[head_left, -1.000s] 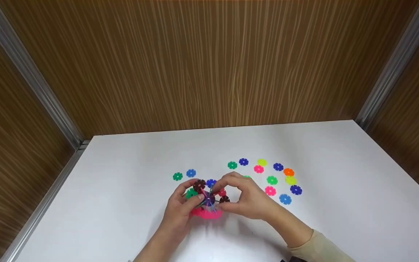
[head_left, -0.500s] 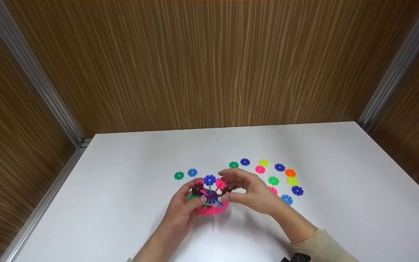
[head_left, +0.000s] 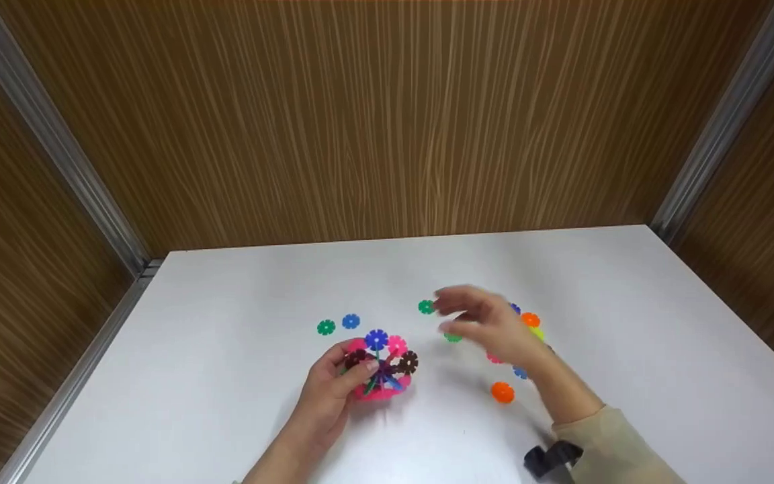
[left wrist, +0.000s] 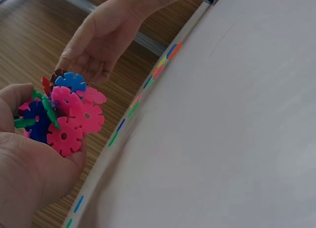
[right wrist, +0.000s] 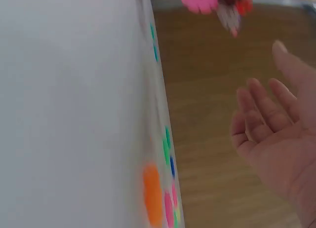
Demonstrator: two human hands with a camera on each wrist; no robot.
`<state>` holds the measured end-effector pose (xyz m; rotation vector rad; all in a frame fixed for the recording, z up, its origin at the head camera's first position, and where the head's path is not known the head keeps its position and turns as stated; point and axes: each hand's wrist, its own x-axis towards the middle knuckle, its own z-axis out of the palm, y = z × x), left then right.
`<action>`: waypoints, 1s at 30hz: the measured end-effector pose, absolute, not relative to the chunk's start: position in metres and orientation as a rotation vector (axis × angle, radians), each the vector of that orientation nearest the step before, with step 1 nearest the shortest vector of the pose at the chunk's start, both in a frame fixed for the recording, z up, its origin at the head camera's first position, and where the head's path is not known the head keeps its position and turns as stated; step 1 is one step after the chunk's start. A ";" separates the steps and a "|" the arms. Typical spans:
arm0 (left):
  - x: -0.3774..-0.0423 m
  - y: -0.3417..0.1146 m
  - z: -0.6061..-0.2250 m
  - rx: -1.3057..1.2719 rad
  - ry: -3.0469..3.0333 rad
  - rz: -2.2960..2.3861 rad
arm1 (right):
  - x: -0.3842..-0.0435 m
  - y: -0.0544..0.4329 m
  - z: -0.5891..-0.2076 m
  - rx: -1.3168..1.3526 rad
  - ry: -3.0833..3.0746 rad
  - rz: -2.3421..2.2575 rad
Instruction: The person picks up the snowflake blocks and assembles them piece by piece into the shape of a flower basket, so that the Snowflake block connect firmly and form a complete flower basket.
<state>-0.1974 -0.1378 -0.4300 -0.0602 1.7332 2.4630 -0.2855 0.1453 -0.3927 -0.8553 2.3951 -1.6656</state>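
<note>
My left hand (head_left: 334, 384) grips a round assembly of notched plastic discs (head_left: 397, 364), its thumb lying over the near side. Pink, blue, dark brown and green discs are joined in it around a purple centre. In the left wrist view the assembly's pink discs (left wrist: 65, 136) face the camera, held between thumb and palm. Off to the right, my right hand (head_left: 494, 327) hovers above the table with loosely bent fingers and nothing between them. It is apart from the assembly, over the loose discs, and hides some of them.
Loose discs lie on the white table (head_left: 239, 323): a green disc (head_left: 326, 327) and a light blue disc (head_left: 351, 321) behind the assembly, several others around the right hand. An orange disc (head_left: 502, 392) lies nearer the front. Wood-patterned panels (head_left: 387, 121) stand behind and at both sides.
My right hand has let go of the assembly and moved right and away, over the loose discs. The left hand still holds the assembly. An orange disc near the front has come into sight.
</note>
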 end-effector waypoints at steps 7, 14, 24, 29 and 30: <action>-0.197 -0.140 -0.430 -0.050 1.710 2.462 | -0.321 0.182 -0.405 -0.575 2.585 -1.405; -0.199 -0.138 -0.429 -0.054 1.716 2.455 | -0.330 0.168 -0.414 -0.587 2.586 -1.167; -0.200 -0.133 -0.427 -0.050 1.753 2.429 | -0.328 0.163 -0.413 -0.593 2.625 -1.116; -0.198 -0.131 -0.424 -0.049 1.832 2.354 | -0.306 0.154 -0.390 -0.763 2.472 -1.404; -0.198 -0.131 -0.424 -0.046 1.843 2.338 | -0.299 0.149 -0.384 -0.798 2.422 -1.458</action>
